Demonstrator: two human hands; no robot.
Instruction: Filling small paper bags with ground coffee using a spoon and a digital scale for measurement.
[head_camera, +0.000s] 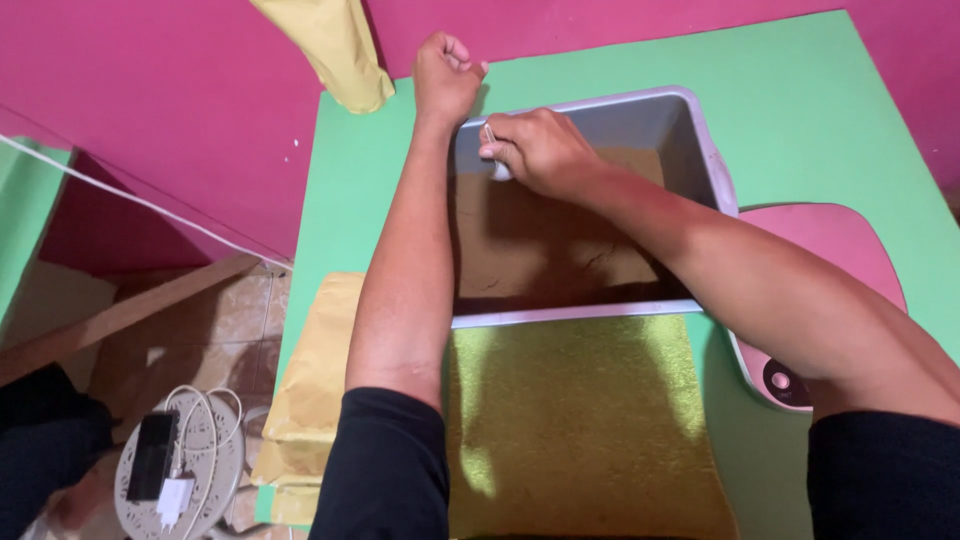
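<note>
Both hands work at the far left corner of the grey rectangular plastic tub (700, 140) of brown powder (545, 250) on the green surface (860, 130). Right hand (540, 150) pinches a small white scoop (497, 168) inside the tub, its handle pointing toward the far rim, while the left hand (446, 75), nearer the surface's far edge, is fisted just outside that corner; whether it holds anything I cannot tell.

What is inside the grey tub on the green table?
Brown powder covers the floor of the grey tub. The right hand holds a small white object there; the arms hide part of the powder.

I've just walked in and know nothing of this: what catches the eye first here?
Two bare arms reach over a bright green table into a grey tub of brown powder. The right hand pinches a small white thing at the tub's far left corner; the left hand is a fist beside it. A yellow-green towel lies nearer.
</note>
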